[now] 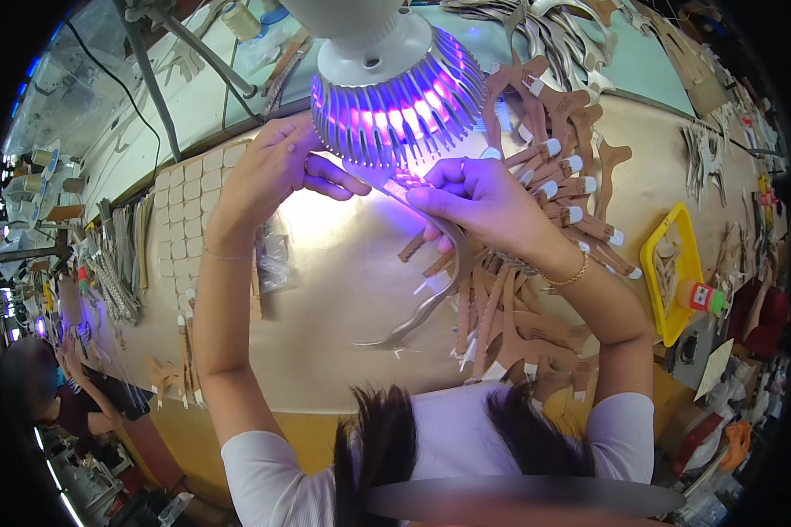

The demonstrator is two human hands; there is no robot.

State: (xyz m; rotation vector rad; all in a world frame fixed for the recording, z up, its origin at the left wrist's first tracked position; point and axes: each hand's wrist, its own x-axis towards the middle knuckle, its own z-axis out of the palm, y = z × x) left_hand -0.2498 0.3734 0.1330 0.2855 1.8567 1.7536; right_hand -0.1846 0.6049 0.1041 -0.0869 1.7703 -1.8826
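Observation:
A long brown strap [455, 268], which looks like leather, runs between my hands under the lit lamp. It curves down towards me, and its thin tail lies on the tan tabletop. My right hand [488, 200] is closed, pinching the strap by a braided-looking stretch [404, 182] lit pink and purple. On the other side, my left hand [286, 167] is bent with curled fingers at the strap's upper end. The lamp partly hides that end and some of the left fingertips. Close to my right forearm lie several brown strap pieces [571, 114] with white tips.
A finned lamp [395, 97] with purple light hangs low over my hands. A yellow tray [669, 329] and a green-capped bottle [701, 297] stand at the right. Beige squares [189, 198] and braided cords [119, 290] lie left. Another person [75, 400] is at far left.

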